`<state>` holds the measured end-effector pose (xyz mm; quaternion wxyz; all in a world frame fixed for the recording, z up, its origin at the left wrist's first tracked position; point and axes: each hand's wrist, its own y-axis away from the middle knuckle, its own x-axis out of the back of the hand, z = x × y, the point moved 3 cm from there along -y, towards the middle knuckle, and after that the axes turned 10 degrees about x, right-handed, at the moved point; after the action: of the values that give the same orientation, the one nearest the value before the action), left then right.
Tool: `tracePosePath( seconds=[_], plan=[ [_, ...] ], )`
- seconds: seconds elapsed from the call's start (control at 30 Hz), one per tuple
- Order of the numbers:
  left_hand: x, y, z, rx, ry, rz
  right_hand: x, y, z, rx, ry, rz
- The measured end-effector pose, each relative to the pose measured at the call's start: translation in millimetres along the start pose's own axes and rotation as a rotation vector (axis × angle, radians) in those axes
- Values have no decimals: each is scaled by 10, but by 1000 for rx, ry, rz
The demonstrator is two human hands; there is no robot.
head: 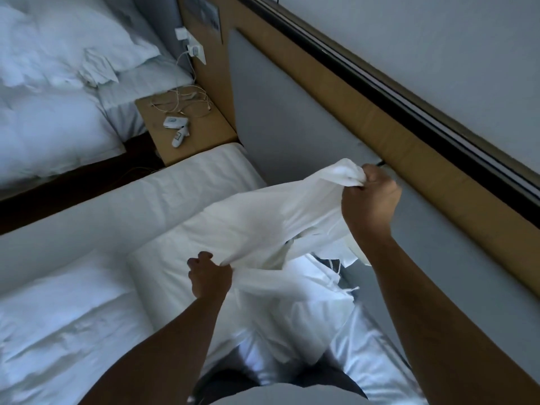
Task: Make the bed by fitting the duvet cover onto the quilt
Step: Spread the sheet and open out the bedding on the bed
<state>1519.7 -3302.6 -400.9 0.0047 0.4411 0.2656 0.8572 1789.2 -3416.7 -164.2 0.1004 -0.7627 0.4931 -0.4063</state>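
my right hand (369,197) clenched on a duvet cover (280,220) corner up near the headboard (292,121), left hand (209,274) gripping its lower edge, fabric stretched diagonally over the bed's (175,185) head end

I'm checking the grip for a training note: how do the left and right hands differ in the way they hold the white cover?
The right hand is raised near the headboard, fist closed round a bunched end of the duvet cover. The left hand sits lower, nearer the body, pinching the cover's edge. The right forearm reaches further out; the left is more bent back. Both are bare, and the cloth is stretched between them.
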Motion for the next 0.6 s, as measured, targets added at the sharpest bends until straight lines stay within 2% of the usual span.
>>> tracePosePath(
  seconds=[0.13,0.2,0.23,0.27,0.33,0.37,0.43,0.53,0.6],
  plan=[
    [-108,114,24,289,223,-155,-28,-36,148,-90,-87,23],
    [-55,136,300,189,232,-193,13,-123,227,-78,-132,30],
    [31,147,555,98,200,-224,39,-182,237,-30,-178,0],
    [133,132,798,9,187,-186,52,-235,225,17,-239,-67],
    [466,139,1344,56,388,-201,-1,-274,185,76,-333,-240],
    [645,188,1640,132,629,-264,-56,-277,152,72,-343,-317],
    [1026,370,2231,-74,798,-278,-177,-278,83,56,-277,-423],
    [1450,904,2867,-789,347,-294,-453,-266,-61,18,-279,-660],
    [1565,1142,2969,-1074,122,-323,-651,-259,-215,89,-203,-800]
  ],
)
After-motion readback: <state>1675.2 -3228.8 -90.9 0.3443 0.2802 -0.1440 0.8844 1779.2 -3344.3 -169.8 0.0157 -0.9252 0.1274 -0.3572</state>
